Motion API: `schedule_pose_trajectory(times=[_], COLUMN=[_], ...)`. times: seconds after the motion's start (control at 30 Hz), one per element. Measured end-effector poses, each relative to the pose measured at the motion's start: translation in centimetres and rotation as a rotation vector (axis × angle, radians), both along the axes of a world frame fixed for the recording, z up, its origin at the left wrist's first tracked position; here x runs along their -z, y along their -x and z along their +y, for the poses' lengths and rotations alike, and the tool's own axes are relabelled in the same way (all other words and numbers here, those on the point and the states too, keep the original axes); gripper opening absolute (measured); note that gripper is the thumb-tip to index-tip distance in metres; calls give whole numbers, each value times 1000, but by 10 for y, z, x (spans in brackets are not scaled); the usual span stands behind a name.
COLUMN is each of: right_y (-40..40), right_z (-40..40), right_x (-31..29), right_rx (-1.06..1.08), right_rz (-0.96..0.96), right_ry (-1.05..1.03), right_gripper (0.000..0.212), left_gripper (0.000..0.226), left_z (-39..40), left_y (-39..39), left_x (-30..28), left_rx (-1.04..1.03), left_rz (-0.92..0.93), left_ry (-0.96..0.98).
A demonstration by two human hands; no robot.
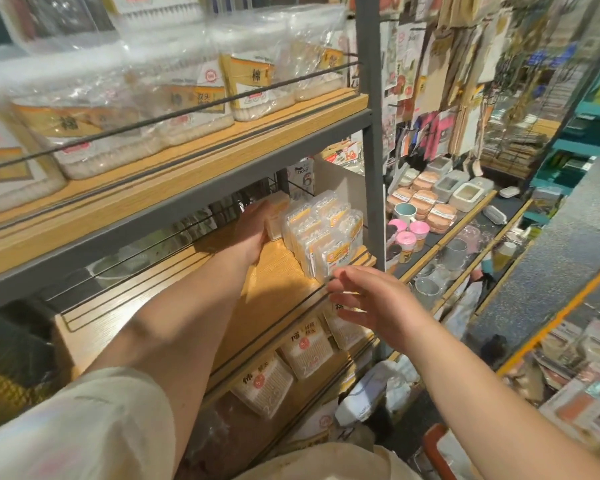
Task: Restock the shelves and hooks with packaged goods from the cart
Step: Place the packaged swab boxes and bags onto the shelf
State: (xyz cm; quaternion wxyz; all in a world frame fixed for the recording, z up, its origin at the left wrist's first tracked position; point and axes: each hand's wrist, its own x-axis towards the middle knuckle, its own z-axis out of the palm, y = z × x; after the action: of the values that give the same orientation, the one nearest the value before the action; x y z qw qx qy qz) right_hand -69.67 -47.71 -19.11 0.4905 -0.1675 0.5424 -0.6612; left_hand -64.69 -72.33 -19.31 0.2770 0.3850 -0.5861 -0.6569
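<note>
Left hand (253, 233) is reached deep into the middle shelf (267, 289), fingers hidden behind a small clear box (277, 220) at the back; it seems to press or hold that box from the left side, but the grip cannot be told. Just right of it, a stack of clear packs (321, 237) with yellow labels stands upright along the right end of the shelf, running front to back, label faces turned toward the front-right corner. Long axis of each pack looks vertical, tilted slightly back. Right hand (371, 303) hovers at the shelf's front edge, fingers spread and straight, holding nothing, fingertips just beside the frontmost pack and the wire rail (201, 296). The packs lie up and left of the right hand, right of the left hand; the right hand is nearer the front pack, the left nearer the rear box. Probable step: squaring the row against the right end.
</note>
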Motion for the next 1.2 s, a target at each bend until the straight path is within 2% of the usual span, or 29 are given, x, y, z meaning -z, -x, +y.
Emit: schedule_pose_trajectory(times=[0.1,0.33,0.43,0.5,0.53,0.6,0.67,0.73,0.9,1.1,1.2], right_y=[3,12,12,13,14,16,19,20,21,22,22], right_z=[6,17,25,33,39,53,74,102,200,324,366], right_x=[1,7,7,6,4,0,-3,-2,16,56,78], right_rx=[25,83,92,98,105,123,147,177,263,382,430], right_rz=[-8,-29,-31,-39,-48,-77,-90,-88,-81,-147,-238], right_ry=[-3,-47,-59,-63,-62,-56,-63,-88,-204,-350,-364], right_gripper=[18,15,17,16,15,14,14,14,14,14,19], left_gripper=[35,37,34,46,44,26,16,14,5,29,10], left_z=[-3,1,20,41,54,86,127,173,295,415,451], left_y=[12,15,5,-11,-19,-29,-31,-26,-3,9,12], left_x=[5,6,-15,-28,-33,-39,-42,-37,2,59,95], left_rx=[48,62,-94,-179,-192,-178,-99,43,428,695,784], left_rz=[-35,-133,-134,-145,-136,-66,1,23,-16,-117,-231], left_ry=[-19,34,77,153,191,298,442,469,284,-11,-119])
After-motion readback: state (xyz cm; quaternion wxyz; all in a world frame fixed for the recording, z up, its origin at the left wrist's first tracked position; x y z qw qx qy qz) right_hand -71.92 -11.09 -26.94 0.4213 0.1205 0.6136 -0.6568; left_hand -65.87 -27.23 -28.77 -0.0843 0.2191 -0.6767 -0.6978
